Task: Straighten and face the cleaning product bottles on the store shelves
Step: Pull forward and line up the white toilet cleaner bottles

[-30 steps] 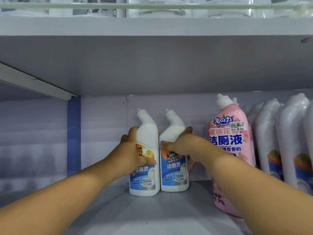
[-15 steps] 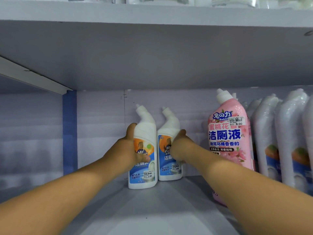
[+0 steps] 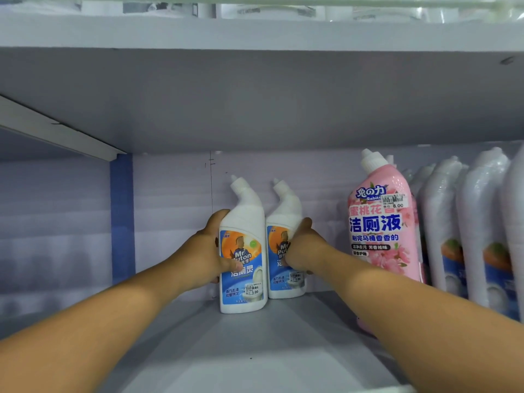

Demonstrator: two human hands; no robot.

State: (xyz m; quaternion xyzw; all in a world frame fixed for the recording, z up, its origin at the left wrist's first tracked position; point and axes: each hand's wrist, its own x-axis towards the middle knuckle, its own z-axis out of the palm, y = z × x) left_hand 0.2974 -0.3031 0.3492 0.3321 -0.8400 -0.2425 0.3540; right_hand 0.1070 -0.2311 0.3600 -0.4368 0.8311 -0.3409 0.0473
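On a grey shelf (image 3: 255, 350), the left hand (image 3: 207, 256) grips one white bottle (image 3: 243, 279); the right hand (image 3: 303, 248) grips its neighbour (image 3: 283, 211).

Soft even light, shaded shelf underside, wide-angle edge bending, slight blur

shelf (image 3: 255, 353): pale grey board, blue upright at its back left | left white bottle (image 3: 243, 268): upright, label forward; right white bottle (image 3: 285, 251): touching its right side, slightly further back | pink bottle (image 3: 382, 222): right of the white pair, apart | wrapped white bottles (image 3: 482, 236): row right of pink bottle
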